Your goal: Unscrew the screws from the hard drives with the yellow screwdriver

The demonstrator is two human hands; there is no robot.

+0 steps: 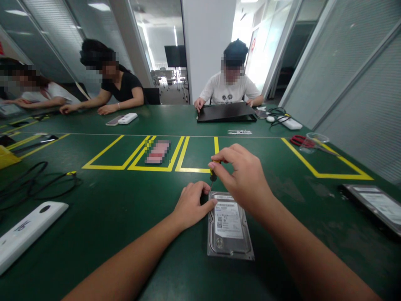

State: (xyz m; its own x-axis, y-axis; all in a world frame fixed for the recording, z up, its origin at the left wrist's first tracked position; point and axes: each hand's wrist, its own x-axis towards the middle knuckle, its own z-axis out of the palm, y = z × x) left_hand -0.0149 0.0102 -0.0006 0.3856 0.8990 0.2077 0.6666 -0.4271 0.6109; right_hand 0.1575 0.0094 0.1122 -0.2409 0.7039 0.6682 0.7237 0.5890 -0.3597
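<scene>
A silver hard drive (pixel 228 225) with a white label lies flat on the green table in front of me. My left hand (pixel 192 205) grips its far left corner, thumb on the edge and fingers curled beyond it. Above that corner, my right hand (pixel 246 173) pinches a small screwdriver (pixel 213 176) with a yellow and dark handle. The screwdriver stands nearly upright, its thin shaft reaching down to the corner of the drive. Whether its tip sits in a screw cannot be made out.
A second hard drive (pixel 376 205) lies at the right. Left are a white power bank (pixel 29 234) and black cables (pixel 37 184). Yellow tape (pixel 150 168) marks the table; red-handled scissors (pixel 302 141) lie by a clear plastic cup (pixel 316 139). Several people sit opposite, one holding a black panel (pixel 227 112).
</scene>
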